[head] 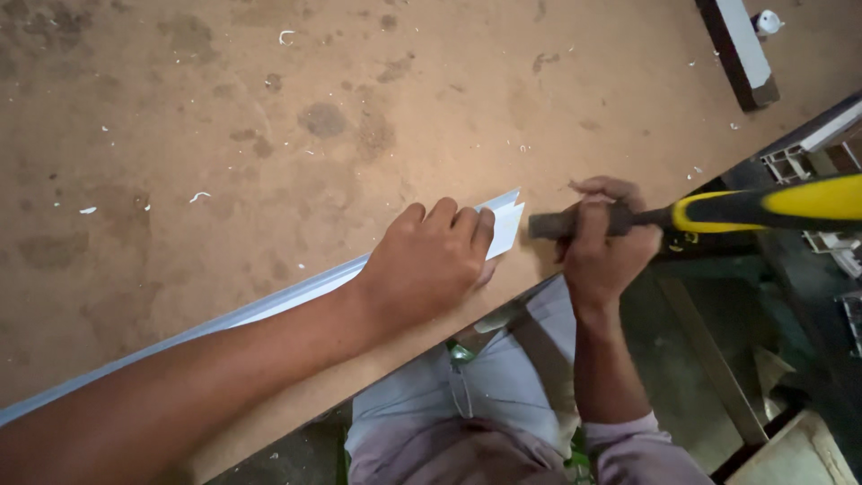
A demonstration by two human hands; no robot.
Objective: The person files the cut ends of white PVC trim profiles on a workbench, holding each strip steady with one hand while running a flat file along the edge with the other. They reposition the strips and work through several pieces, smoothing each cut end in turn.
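A long white plastic strip lies along the near edge of a brown board table. My left hand presses down on the strip close to its angled cut end. My right hand grips a hammer near its dark head, right beside that cut end. The hammer's yellow and black handle sticks out to the right past the table edge.
Small white shavings lie scattered over the table. A dark bar with a white face rests at the far right corner. Right of the table stand white profile sections, with wood pieces on the floor below.
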